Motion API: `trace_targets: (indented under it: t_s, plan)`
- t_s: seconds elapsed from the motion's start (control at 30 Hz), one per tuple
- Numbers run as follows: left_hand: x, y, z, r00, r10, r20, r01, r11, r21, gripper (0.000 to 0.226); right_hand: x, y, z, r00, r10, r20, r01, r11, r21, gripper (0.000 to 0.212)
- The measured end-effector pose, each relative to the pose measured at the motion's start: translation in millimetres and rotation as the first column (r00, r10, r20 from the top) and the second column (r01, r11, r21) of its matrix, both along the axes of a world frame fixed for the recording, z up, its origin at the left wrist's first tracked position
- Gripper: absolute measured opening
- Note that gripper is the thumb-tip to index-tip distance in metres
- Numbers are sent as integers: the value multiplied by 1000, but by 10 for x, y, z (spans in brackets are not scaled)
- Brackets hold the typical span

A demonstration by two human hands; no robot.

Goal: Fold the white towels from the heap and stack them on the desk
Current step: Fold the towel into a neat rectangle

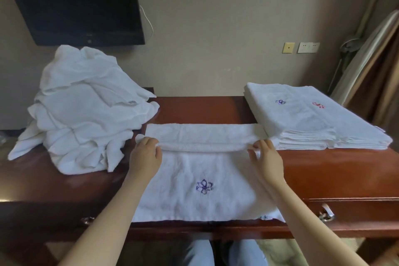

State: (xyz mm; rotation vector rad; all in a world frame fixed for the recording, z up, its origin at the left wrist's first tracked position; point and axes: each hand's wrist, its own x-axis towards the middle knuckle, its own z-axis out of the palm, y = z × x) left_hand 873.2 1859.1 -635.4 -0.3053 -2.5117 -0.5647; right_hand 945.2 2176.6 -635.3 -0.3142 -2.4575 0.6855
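White towel (205, 181) lying flat on desk (323, 175), blue emblem facing up, far edge doubling over in fold. Left hand (145, 154), right hand (266, 157) pinching fold's two ends. Crumpled heap (86, 110) sitting at left; folded stack (313, 121) resting at right, just beside towel

White towels in three lots on the desk (323, 170).
A crumpled heap (86, 110) sat at the left, a neat folded stack (302, 119) with blue and red embroidery at the right. Between them a towel (205, 179) with a blue flower lay flat, its far part folded into a ridge across its width.
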Motion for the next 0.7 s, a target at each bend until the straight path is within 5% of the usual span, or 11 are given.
trace_targets:
  t_s: [0.2,0.37,0.47,0.63,0.7]
  plan:
    - [100,4,-126,998,32,47,-27,994,-105,16,3,-23,-59,994,-49,101,29,981,193,15]
    - [197,77,-82,998,58,-14,-60,989,-138,35,37,-36,-50,991,-130,9,122,952,281,10]
    - [172,137,-21,999,9,-35,-19,949,-314,21,51,-96,-10,999,37,-31,-26,949,315,22]
    - [-55,712,93,975,-171,138,184,979,-88,32,-144,-406,136,891,401,214,-450,845,288,50]
    - [-109,832,-21,952,-142,269,182,975,-131,39,-200,-515,66,819,456,347,-553,787,271,50]
